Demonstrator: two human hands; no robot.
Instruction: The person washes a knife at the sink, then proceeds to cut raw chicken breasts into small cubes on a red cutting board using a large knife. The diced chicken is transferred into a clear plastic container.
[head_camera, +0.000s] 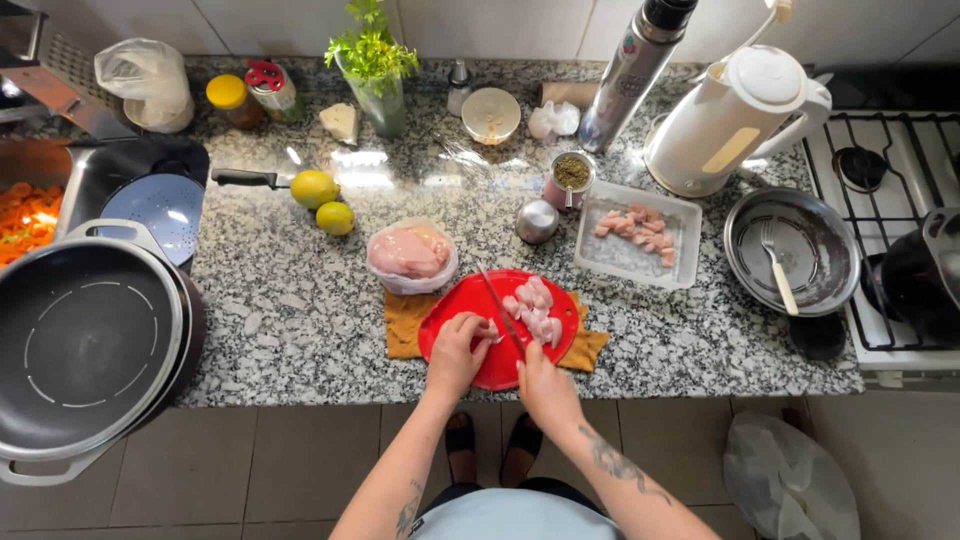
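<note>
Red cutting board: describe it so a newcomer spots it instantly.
On the speckled granite counter, near its front edge, a round red cutting board lies on a mustard cloth, with both hands over it. It is the only red, flat disc; the neighbouring bowl and tray are white.

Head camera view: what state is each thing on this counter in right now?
Red cutting board: on an orange cloth, bearing cut chicken pieces.
Knife: gripped in right hand, blade on the board.
Left hand: pressing a chicken piece.
White tray: partly filled with chunks.
Bowl of raw chicken: uncut.
Metal pan: holds a fork.
Big pot: empty.
Kettle: lid closed.
</note>
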